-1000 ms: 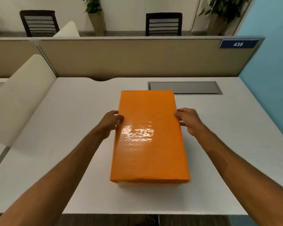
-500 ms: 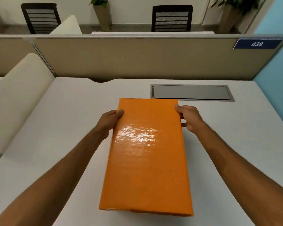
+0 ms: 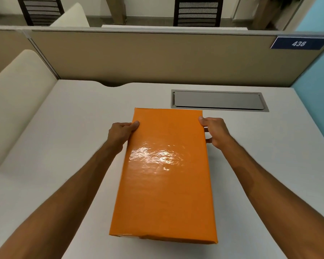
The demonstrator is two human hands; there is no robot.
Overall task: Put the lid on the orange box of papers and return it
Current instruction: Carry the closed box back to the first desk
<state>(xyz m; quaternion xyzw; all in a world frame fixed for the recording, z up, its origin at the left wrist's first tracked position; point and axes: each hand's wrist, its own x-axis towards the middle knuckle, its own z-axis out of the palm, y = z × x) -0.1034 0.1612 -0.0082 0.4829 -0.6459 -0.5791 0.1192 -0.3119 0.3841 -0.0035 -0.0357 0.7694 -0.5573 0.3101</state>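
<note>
The orange box (image 3: 166,176) with its glossy lid on is held above the white desk (image 3: 67,139), long side pointing away from me. My left hand (image 3: 121,134) grips its left edge near the far end, thumb on the lid. On the opposite edge my right hand (image 3: 214,131) grips it, thumb on top and fingers under the side. The papers inside are hidden by the lid.
A grey cable hatch (image 3: 219,100) is set into the desk behind the box. A beige partition (image 3: 157,57) with a blue "438" sign (image 3: 298,43) closes the back. A cream curved divider (image 3: 17,101) stands at the left, a blue wall (image 3: 314,86) at the right.
The box has risen off the desk and come toward me, filling more of the view. Both hands stayed on its sides, now nearer its far end.
</note>
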